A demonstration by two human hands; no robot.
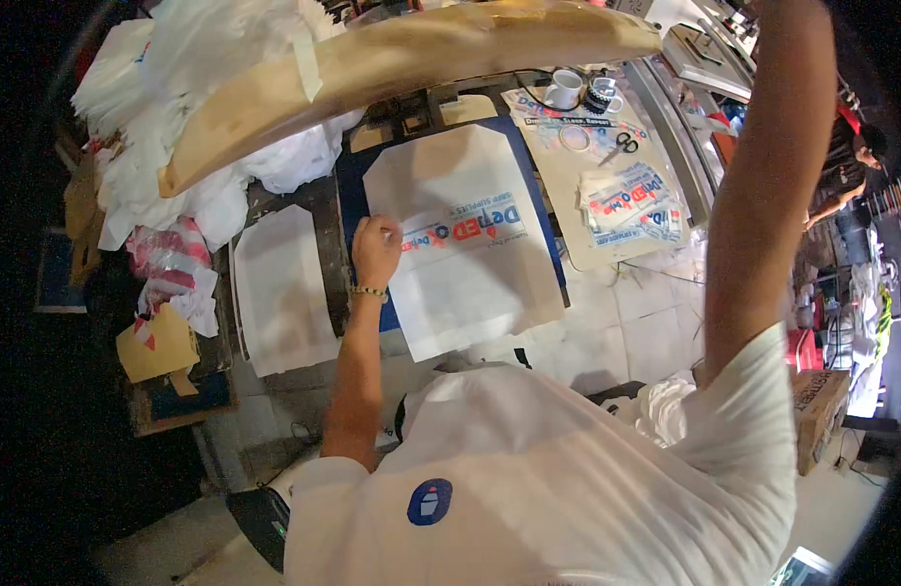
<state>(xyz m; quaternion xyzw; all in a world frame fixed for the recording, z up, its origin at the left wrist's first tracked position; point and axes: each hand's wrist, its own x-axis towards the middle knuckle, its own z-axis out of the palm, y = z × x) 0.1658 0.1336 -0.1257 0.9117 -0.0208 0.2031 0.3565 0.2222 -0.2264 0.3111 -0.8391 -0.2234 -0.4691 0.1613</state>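
Observation:
My left hand [376, 252] rests at the left edge of a white sheet [470, 293], its fingers curled. Whether anything is between those fingers is hidden. The sheet has cut upper corners and lies over a dark blue board [351, 186]. Across its middle runs a printed strip [475, 220] in blue and red, close to the right of my left hand. My right arm [775, 176] stretches up along the right side, and its hand is beyond the top edge of the picture.
A long tan curved panel [421, 59] hangs over the back. At left are heaped white plastic bags [177, 98] and another white sheet [279, 283]. A tan board [607, 249] at right bears printed transfers [626, 200], scissors [621, 146] and mugs [564, 90]. Another person [846, 161] stands far right.

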